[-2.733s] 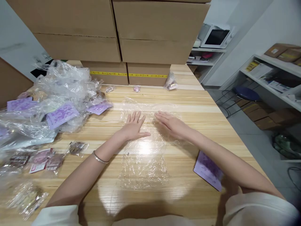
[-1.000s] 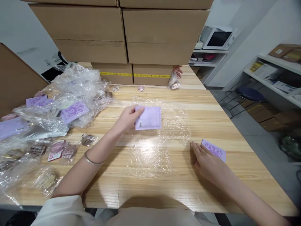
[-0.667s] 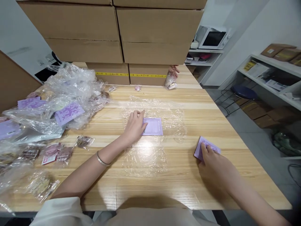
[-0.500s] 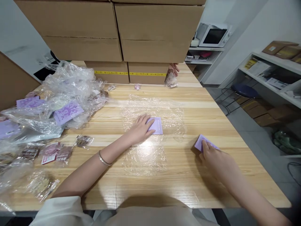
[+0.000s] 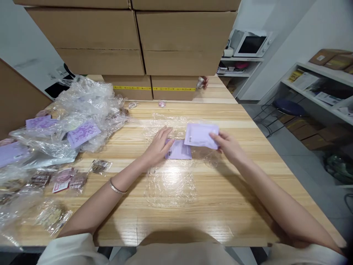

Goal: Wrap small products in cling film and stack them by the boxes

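A flat purple packet (image 5: 179,150) lies on a sheet of clear crinkled plastic film (image 5: 171,187) in the middle of the wooden table. My left hand (image 5: 158,147) rests at its left edge, fingers stretched out and thumb touching the packet. Between the thumb and fingers of my right hand (image 5: 227,145) is a second purple packet (image 5: 201,135), held by its right end. It hangs just above the film, its lower left corner overlapping the first packet in view. Part of the first packet is hidden by my left hand.
Clear plastic bags (image 5: 85,99) with more purple packets (image 5: 84,133) are heaped at the left. Small wrapped pieces (image 5: 100,166) lie nearer. Cardboard boxes (image 5: 176,40) are stacked at the back. Another person's hand (image 5: 204,82) shows beside them, holding something in clear wrap.
My right hand has swung left and away from me with its packet, over the film. My left hand has shifted slightly left, uncovering more of the lying packet. The other person's hand has drawn back.
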Demonstrator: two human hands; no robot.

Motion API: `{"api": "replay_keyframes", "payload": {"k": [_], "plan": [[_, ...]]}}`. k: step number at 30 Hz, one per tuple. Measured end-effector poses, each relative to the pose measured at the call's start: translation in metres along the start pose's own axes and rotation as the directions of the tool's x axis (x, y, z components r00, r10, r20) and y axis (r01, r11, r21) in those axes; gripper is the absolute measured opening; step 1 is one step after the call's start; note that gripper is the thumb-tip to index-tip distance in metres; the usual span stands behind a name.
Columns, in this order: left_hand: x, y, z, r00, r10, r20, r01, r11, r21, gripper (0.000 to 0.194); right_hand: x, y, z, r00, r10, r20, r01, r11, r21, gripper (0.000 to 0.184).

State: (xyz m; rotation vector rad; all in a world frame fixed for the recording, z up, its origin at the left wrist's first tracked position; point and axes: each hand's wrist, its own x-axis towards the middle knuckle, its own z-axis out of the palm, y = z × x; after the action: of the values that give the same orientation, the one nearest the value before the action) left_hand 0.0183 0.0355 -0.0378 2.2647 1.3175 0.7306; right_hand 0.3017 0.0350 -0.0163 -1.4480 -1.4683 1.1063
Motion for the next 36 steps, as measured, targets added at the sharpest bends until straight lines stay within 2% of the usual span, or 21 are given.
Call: {"api": "replay_keyframes", "payload": {"k": [1, 3, 4, 6, 7, 9, 10, 11, 13, 15, 16, 17, 19, 21, 23, 27, 29, 31, 34, 36], "plan": [[-0.002, 0.002, -0.006, 0.998, 0.050, -0.037, -0.050, 0.999, 0.013, 0.052, 0.007, 0.010, 0.010, 0.995, 0.046, 0.088, -0.053, 0.996, 0.071, 0.034], [-0.007, 0.004, -0.014, 0.985, 0.171, -0.003, -0.171, 0.984, 0.055, 0.046, 0.016, 0.026, 0.027, 0.969, 0.089, 0.230, -0.109, 0.991, 0.078, 0.037], [-0.011, 0.004, -0.015, 0.973, 0.222, 0.056, -0.226, 0.972, 0.072, 0.043, 0.019, 0.031, 0.032, 0.959, 0.084, 0.272, -0.093, 0.995, 0.022, 0.037], [-0.019, 0.004, -0.014, 0.942, 0.278, 0.188, -0.299, 0.950, 0.093, 0.041, 0.021, 0.036, 0.038, 0.964, 0.012, 0.266, 0.041, 0.981, -0.192, 0.037], [-0.023, 0.003, -0.013, 0.926, 0.289, 0.242, -0.320, 0.942, 0.098, 0.041, 0.021, 0.035, 0.038, 0.975, -0.053, 0.217, 0.126, 0.933, -0.336, 0.038], [-0.029, 0.002, -0.011, 0.903, 0.299, 0.309, -0.344, 0.934, 0.099, 0.041, 0.016, 0.028, 0.034, 0.973, -0.205, 0.110, 0.229, 0.757, -0.611, 0.042], [-0.032, 0.001, -0.011, 0.893, 0.305, 0.331, -0.353, 0.931, 0.096, 0.041, 0.012, 0.022, 0.030, 0.958, -0.272, 0.096, 0.259, 0.665, -0.700, 0.044], [-0.035, 0.000, -0.013, 0.885, 0.312, 0.346, -0.363, 0.928, 0.090, 0.041, 0.006, 0.015, 0.026, 0.937, -0.325, 0.128, 0.307, 0.592, -0.745, 0.045], [-0.043, -0.002, -0.021, 0.879, 0.319, 0.355, -0.368, 0.926, 0.079, 0.043, -0.009, 0.002, 0.018, 0.858, -0.399, 0.323, 0.499, 0.500, -0.708, 0.044], [-0.053, -0.006, -0.035, 0.888, 0.301, 0.348, -0.345, 0.936, 0.071, 0.046, -0.025, -0.005, 0.012, 0.720, -0.430, 0.544, 0.694, 0.447, -0.565, 0.050], [-0.059, -0.008, -0.042, 0.897, 0.273, 0.348, -0.313, 0.948, 0.064, 0.046, -0.033, -0.005, 0.011, 0.657, -0.425, 0.622, 0.752, 0.430, -0.500, 0.056], [-0.065, -0.011, -0.050, 0.905, 0.233, 0.356, -0.270, 0.961, 0.054, 0.047, -0.040, -0.004, 0.011, 0.614, -0.411, 0.675, 0.784, 0.422, -0.456, 0.061], [-0.075, -0.019, -0.062, 0.905, 0.137, 0.403, -0.163, 0.986, 0.031, 0.050, -0.050, 0.002, 0.014, 0.573, -0.384, 0.724, 0.807, 0.419, -0.416, 0.067], [-0.082, -0.028, -0.069, 0.892, 0.067, 0.448, -0.081, 0.997, 0.011, 0.054, -0.054, 0.011, 0.021, 0.557, -0.391, 0.732, 0.817, 0.417, -0.399, 0.066], [-0.084, -0.035, -0.072, 0.885, 0.054, 0.463, -0.057, 0.998, -0.009, 0.054, -0.054, 0.019, 0.028, 0.543, -0.430, 0.721, 0.830, 0.404, -0.384, 0.058], [-0.084, -0.040, -0.067, 0.882, 0.066, 0.466, -0.063, 0.998, -0.021, 0.046, -0.051, 0.026, 0.039, 0.476, -0.510, 0.717, 0.869, 0.400, -0.292, 0.033], [-0.085, -0.040, -0.064, 0.888, 0.056, 0.457, -0.063, 0.998, -0.001, 0.042, -0.049, 0.027, 0.042, 0.487, -0.538, 0.688, 0.857, 0.448, -0.257, 0.025], [-0.084, -0.038, -0.061, 0.901, 0.055, 0.431, -0.072, 0.997, 0.022, 0.038, -0.045, 0.027, 0.045, 0.534, -0.562, 0.632, 0.827, 0.502, -0.252, 0.023], [-0.079, -0.036, -0.060, 0.923, 0.090, 0.375, -0.107, 0.994, 0.023, 0.033, -0.034, 0.024, 0.049, 0.636, -0.572, 0.518, 0.756, 0.595, -0.272, 0.028], [-0.071, -0.033, -0.060, 0.934, 0.122, 0.336, -0.127, 0.992, -0.007, 0.029, -0.022, 0.022, 0.052, 0.737, -0.539, 0.409, 0.666, 0.684, -0.299, 0.031]]}}
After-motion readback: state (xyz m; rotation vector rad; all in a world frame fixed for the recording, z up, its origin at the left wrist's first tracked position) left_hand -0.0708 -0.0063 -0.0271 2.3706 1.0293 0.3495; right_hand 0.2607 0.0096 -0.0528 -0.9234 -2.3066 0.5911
